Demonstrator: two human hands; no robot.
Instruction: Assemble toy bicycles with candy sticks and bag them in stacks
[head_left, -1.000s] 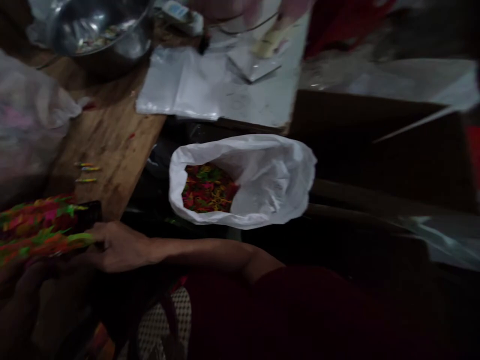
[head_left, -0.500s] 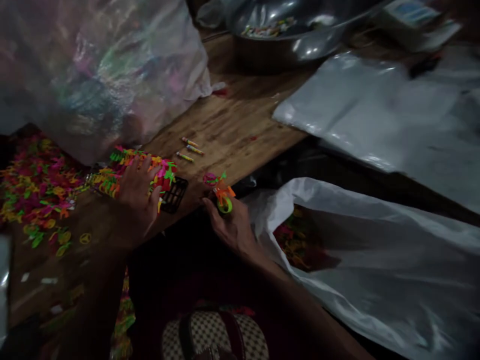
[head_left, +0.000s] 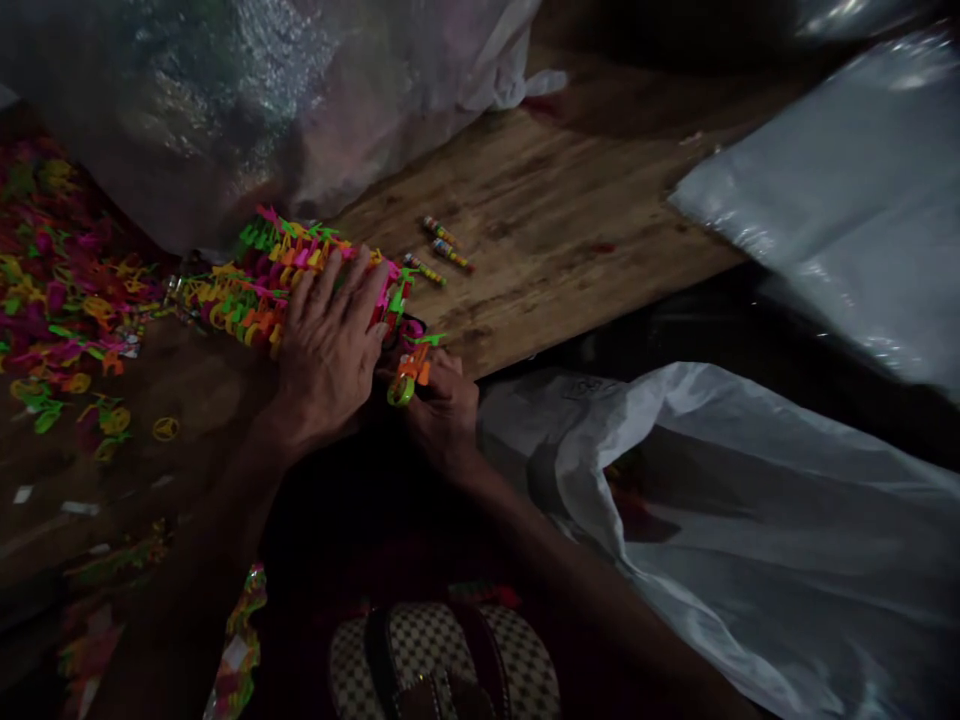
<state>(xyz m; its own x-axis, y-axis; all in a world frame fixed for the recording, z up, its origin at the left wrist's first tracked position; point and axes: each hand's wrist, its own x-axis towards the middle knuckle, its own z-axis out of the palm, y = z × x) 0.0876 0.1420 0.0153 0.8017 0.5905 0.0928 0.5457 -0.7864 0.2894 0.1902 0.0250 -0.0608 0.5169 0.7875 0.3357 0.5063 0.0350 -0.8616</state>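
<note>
My left hand (head_left: 330, 340) lies over tight rows of small bright plastic toys (head_left: 277, 245), with its fingers stretched out on top of them. Close beside it, at the table's edge, my right hand (head_left: 446, 410) is closed on a small plastic toy (head_left: 414, 368) with orange parts and a yellow-green ring. Pink and green pieces show at the far end of that toy. Several printed little tubes (head_left: 450, 255) lie on the wood beyond my hands. The right fingertips are partly hidden by the toy.
A heap of loose coloured toys (head_left: 60, 270) spreads at the left. Behind the rows bulges a large clear plastic bag (head_left: 247, 110). An open white sack (head_left: 697, 385) stands right of the wooden table (head_left: 592, 190), and flat plastic bags (head_left: 847, 190) lie at the upper right.
My right hand has come in toward the rows with the toy, close to my left hand. The black grid at the rows' end is now largely covered. The view has shifted.
</note>
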